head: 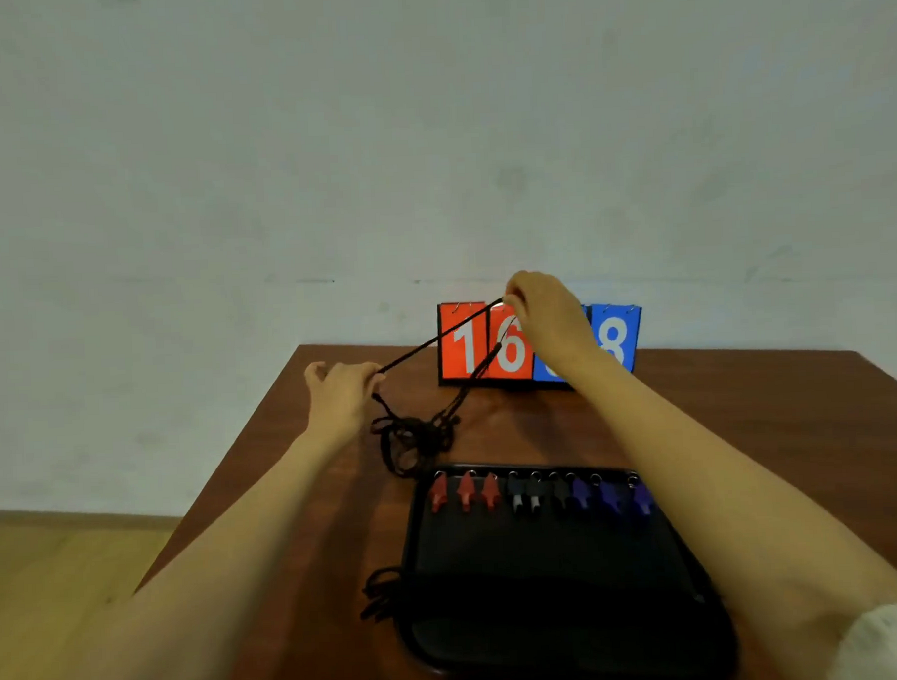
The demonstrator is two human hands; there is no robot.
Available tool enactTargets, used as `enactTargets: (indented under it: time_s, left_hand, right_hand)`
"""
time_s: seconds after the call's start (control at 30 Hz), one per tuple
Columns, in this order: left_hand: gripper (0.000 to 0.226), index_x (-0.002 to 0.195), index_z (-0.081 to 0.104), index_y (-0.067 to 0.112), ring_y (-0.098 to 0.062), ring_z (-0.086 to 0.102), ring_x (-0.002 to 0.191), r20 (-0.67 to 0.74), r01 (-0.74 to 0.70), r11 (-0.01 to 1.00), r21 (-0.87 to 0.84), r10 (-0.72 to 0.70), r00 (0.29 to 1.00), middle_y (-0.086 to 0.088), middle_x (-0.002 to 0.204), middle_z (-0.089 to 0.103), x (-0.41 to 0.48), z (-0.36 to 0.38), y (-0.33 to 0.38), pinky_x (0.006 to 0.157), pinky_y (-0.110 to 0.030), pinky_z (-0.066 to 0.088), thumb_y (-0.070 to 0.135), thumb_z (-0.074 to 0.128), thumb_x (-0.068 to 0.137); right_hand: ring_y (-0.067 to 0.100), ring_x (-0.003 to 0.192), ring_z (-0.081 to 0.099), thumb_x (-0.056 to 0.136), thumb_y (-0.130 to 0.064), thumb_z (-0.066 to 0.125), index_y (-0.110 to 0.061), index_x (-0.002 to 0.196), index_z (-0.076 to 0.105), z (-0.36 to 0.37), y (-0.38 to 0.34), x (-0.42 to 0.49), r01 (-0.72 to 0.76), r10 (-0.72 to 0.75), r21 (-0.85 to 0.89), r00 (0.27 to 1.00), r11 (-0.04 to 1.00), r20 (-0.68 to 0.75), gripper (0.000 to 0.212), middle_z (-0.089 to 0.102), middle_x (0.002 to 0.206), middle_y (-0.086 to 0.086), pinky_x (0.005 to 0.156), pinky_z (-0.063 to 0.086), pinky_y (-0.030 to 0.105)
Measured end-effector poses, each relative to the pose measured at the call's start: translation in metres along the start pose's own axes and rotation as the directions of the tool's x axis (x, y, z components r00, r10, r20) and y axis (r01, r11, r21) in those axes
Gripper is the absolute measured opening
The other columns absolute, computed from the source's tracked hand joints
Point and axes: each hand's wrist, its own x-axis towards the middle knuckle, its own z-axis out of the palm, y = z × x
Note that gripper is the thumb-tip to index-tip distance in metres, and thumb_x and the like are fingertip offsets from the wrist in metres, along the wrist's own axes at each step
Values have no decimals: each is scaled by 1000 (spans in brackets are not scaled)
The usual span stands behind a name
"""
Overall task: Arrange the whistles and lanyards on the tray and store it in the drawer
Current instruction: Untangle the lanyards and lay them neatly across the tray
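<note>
A black tray (567, 638) lies on the table in front of me. Along its far edge stand several whistles in a row: red ones (466, 490) on the left, black ones (526, 493) in the middle, blue ones (610, 494) on the right. A tangle of black lanyards (415, 439) sits on the table just beyond the tray. One black lanyard (438, 337) is stretched taut between my hands. My right hand (548, 312) pinches its upper end, raised in front of the scoreboard. My left hand (341, 396) holds its lower end above the table. More black cords (383, 594) hang over the tray's left edge.
A flip scoreboard (616, 340) with red and blue number cards stands at the back of the brown wooden table (748, 419), against a pale wall. A light wooden floor (61, 577) shows at the left, beyond the table's edge.
</note>
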Motion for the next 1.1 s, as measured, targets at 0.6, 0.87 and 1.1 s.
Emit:
enactTargets:
  time_s: [0.6,0.87,1.1]
  left_hand:
    - [24,95,66,6,-35,62,75,69,141,979,-150,-132,989,-16,87,69,16,-29,41,69,-43,52,16,45,96]
    - [31,122,59,12,-35,52,116,305,139,989,49,-147,941,-15,129,57,18,-4,44,95,-44,46,15,49,93]
    - [75,143,33,12,-22,39,134,402,65,863,-500,166,900,-6,147,40,20,9,142,107,-33,34,33,70,82]
  right_hand:
    - [20,71,44,99,-9,38,-5,91,49,-73,53,-14,-290,313,235,947,928,-67,14,53,83,9,55,36,26]
    - [14,55,39,99,-12,33,-9,94,45,-56,67,-17,-358,338,265,934,896,118,13,63,98,12,45,34,23]
    - [22,92,68,95,-21,53,-13,97,58,-35,45,-17,-297,154,408,925,863,348,9,70,89,2,90,54,46]
